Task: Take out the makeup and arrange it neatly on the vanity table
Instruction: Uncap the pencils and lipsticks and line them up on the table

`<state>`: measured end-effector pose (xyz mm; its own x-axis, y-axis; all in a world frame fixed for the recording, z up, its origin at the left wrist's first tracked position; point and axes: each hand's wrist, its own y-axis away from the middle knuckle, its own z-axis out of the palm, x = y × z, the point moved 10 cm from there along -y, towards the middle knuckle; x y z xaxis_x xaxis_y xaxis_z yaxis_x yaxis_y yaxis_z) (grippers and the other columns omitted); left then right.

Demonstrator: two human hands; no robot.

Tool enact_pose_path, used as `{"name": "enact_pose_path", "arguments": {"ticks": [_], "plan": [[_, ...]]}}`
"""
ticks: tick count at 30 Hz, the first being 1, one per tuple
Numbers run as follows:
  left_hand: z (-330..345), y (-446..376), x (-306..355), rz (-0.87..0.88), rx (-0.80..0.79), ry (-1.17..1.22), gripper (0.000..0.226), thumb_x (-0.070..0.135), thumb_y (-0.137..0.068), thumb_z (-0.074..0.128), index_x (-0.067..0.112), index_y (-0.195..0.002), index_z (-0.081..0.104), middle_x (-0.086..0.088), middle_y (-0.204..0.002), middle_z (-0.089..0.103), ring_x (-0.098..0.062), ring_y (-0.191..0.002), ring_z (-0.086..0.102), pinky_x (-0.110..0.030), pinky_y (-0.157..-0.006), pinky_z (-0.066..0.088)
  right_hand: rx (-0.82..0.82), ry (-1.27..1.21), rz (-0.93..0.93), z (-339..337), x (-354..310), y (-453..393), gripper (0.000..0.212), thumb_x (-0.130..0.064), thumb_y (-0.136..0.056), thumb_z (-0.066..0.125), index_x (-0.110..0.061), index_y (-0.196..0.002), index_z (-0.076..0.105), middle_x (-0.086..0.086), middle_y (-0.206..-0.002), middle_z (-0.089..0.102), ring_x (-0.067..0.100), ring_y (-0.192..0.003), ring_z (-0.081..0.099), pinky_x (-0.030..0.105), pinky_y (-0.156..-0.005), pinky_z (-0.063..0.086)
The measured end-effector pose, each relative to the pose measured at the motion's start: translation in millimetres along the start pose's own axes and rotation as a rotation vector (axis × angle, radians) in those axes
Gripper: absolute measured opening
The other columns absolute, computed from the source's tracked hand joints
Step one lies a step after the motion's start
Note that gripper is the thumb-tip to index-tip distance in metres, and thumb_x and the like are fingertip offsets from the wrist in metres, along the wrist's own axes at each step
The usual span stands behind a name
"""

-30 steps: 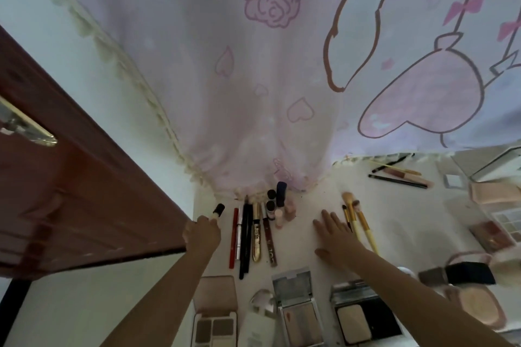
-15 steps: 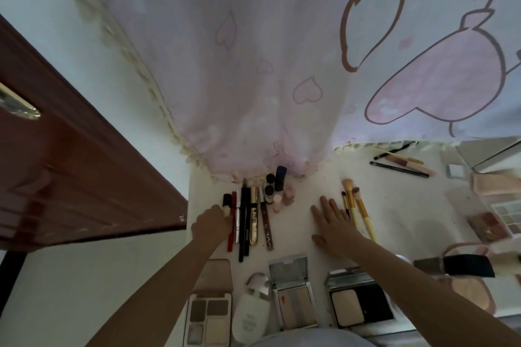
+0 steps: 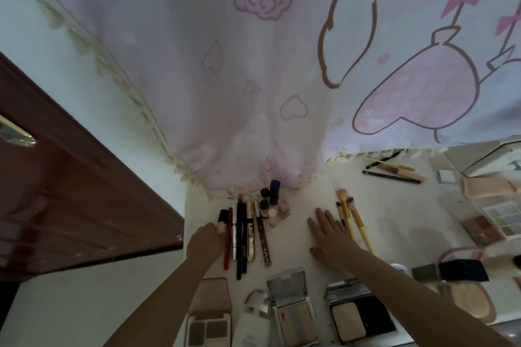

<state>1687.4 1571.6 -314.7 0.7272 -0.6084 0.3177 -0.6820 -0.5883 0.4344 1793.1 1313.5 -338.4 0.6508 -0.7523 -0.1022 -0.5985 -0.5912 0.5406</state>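
Observation:
On the white vanity table (image 3: 394, 211), my left hand (image 3: 204, 244) holds a small tube with a black cap (image 3: 222, 220) at the left end of a row of pens and mascaras (image 3: 245, 236). The tube lies against the red pencil of that row. My right hand (image 3: 329, 236) rests flat on the table, fingers spread, just left of several yellow-handled brushes (image 3: 352, 220). Small bottles (image 3: 270, 203) stand behind the row, at the curtain's hem.
Open palettes and compacts (image 3: 290, 307) line the front edge. A large brush (image 3: 451, 270), a round compact and an eyeshadow palette (image 3: 496, 220) lie at the right; pencils (image 3: 392, 173) at the back. A pink curtain (image 3: 253, 93) hangs behind; a brown door (image 3: 70, 191) stands left.
My left hand brought the black-capped tube from the table's left edge rightwards and down to the end of the pen row. My right hand stayed flat in place.

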Motion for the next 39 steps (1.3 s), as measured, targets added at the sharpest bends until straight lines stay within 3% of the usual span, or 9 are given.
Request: {"name": "enact_pose_path", "arguments": {"ticks": [2,5,7,10,16,21,26,31,39], "plan": [[-5,1,1,-0.011,-0.014,0.052,0.029,0.024,-0.097,0.04,-0.001,-0.094,0.054,-0.016,-0.097,0.06,-0.03,-0.095,0.058,-0.029,-0.074,0.042,0.008,-0.011,-0.002,-1,0,1,0.069,-0.04,-0.096,0.031,-0.015,-0.147,-0.008,0.014,-0.153,-0.021,0.031,-0.142,-0.016,0.042,-0.116,-0.002],[-20,9,9,0.047,0.025,0.282,0.018,0.017,-0.093,0.048,0.008,-0.078,0.049,-0.004,-0.074,0.052,-0.026,-0.082,0.055,-0.025,-0.06,0.036,0.019,-0.032,-0.009,-1,1,0,0.069,-0.04,-0.096,0.032,-0.016,-0.147,-0.008,0.013,-0.153,-0.021,0.03,-0.142,-0.016,0.041,-0.116,-0.002],[-37,24,23,0.14,0.101,0.424,0.011,0.014,-0.089,0.056,0.012,-0.081,0.05,0.005,-0.069,0.051,-0.015,-0.071,0.053,-0.012,-0.054,0.035,0.019,-0.043,-0.013,0,1,0,0.069,-0.04,-0.096,0.033,-0.016,-0.147,-0.008,0.013,-0.153,-0.021,0.03,-0.142,-0.017,0.041,-0.116,-0.003],[-47,47,59,0.319,0.154,0.492,0.012,0.013,-0.084,0.065,0.018,-0.086,0.055,0.011,-0.072,0.055,0.001,-0.068,0.051,-0.004,-0.059,0.039,0.008,-0.054,-0.026,1,2,-1,0.071,-0.04,-0.096,0.034,-0.016,-0.146,-0.008,0.013,-0.153,-0.022,0.03,-0.142,-0.017,0.04,-0.116,-0.003],[14,69,131,0.525,-0.054,0.447,0.017,0.014,-0.083,0.064,0.021,-0.098,0.061,0.018,-0.079,0.054,0.008,-0.065,0.052,-0.002,-0.062,0.042,-0.023,-0.102,-0.073,0,8,0,0.071,-0.032,-0.094,0.043,-0.014,-0.147,-0.002,0.012,-0.154,-0.018,0.027,-0.143,-0.011,0.036,-0.117,0.0],[43,51,124,0.414,-0.017,0.45,0.017,0.011,-0.083,0.064,0.011,-0.1,0.065,0.004,-0.094,0.06,-0.007,-0.086,0.055,0.001,-0.068,0.037,0.001,-0.148,-0.094,7,10,6,0.07,-0.027,-0.094,0.042,-0.012,-0.147,0.0,0.011,-0.155,-0.016,0.026,-0.144,-0.01,0.035,-0.116,0.002],[47,44,110,0.334,0.031,0.436,0.02,0.01,-0.082,0.067,0.004,-0.101,0.066,-0.007,-0.096,0.066,-0.016,-0.089,0.057,-0.015,-0.072,0.035,0.003,-0.169,-0.095,11,11,3,0.071,-0.027,-0.093,0.044,-0.012,-0.147,0.001,0.011,-0.155,-0.015,0.027,-0.144,-0.01,0.036,-0.116,0.003],[43,45,113,0.359,0.07,0.389,0.02,0.012,-0.082,0.066,0.005,-0.101,0.065,0.0,-0.087,0.06,-0.009,-0.079,0.051,-0.008,-0.059,0.03,-0.008,-0.178,-0.104,13,12,3,0.072,-0.027,-0.093,0.045,-0.013,-0.147,0.001,0.011,-0.155,-0.015,0.027,-0.143,-0.01,0.037,-0.116,0.003],[36,55,112,0.336,0.059,0.339,0.007,0.005,-0.084,0.059,0.003,-0.089,0.063,0.003,-0.075,0.053,-0.014,-0.077,0.051,-0.005,-0.055,0.034,-0.119,-0.184,-0.099,-1,12,10,0.067,-0.024,-0.095,0.044,-0.009,-0.147,0.004,0.01,-0.156,-0.009,0.025,-0.144,-0.002,0.031,-0.116,0.006]]}}
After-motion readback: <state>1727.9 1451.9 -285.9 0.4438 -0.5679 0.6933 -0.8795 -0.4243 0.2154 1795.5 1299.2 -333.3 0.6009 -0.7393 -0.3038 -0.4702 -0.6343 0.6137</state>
